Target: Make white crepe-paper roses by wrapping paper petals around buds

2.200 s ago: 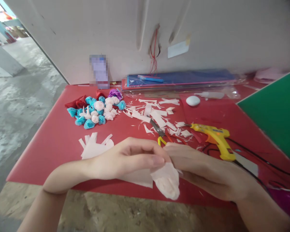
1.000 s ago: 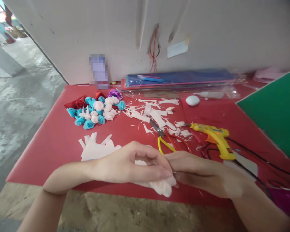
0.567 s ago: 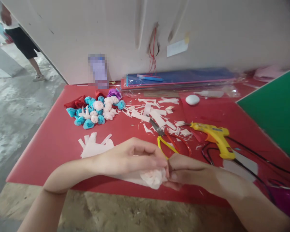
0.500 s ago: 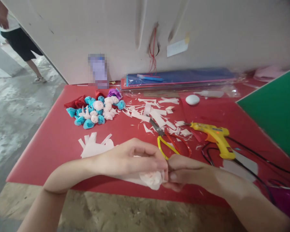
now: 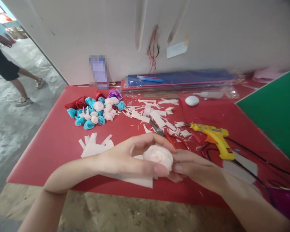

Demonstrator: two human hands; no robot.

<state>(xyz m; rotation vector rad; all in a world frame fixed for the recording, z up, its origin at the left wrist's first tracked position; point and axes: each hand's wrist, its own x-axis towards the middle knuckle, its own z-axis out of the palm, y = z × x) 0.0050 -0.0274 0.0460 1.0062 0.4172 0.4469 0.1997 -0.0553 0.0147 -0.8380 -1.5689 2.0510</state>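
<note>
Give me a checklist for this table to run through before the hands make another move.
1. Flower supported: ok. The left hand curls around the pale paper flower, and the right hand holds its side.
2. Hands away from the glue gun's nozzle: ok. They are apart from it.
3. Nozzle clear of paper: not ok. A white scrap lies right at its tip.
4. Glue gun cool: cannot tell. Heat does not show.
5. Scissors fully in sight: not ok. The hands hide part of the handles.
</note>
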